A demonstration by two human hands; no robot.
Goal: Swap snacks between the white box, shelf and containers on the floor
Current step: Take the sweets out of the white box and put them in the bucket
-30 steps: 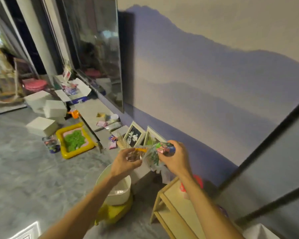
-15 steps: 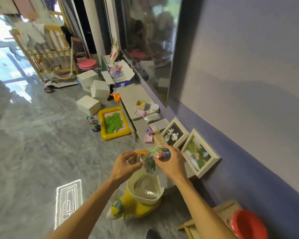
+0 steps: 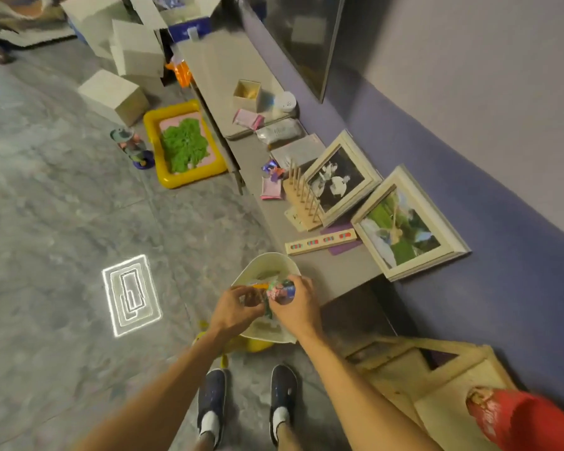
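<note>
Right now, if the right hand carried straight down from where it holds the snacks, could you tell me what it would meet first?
Most likely the white container directly beneath the right hand and its snack packets; depth is unclear from this overhead view.

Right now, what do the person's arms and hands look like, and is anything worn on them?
Both arms are bare as far up as the picture shows: no sleeves reach the forearms. The left hand and the right hand wear no gloves. No watch, bracelet or ring can be seen on either, though the fingers are somewhat blurred.
</note>
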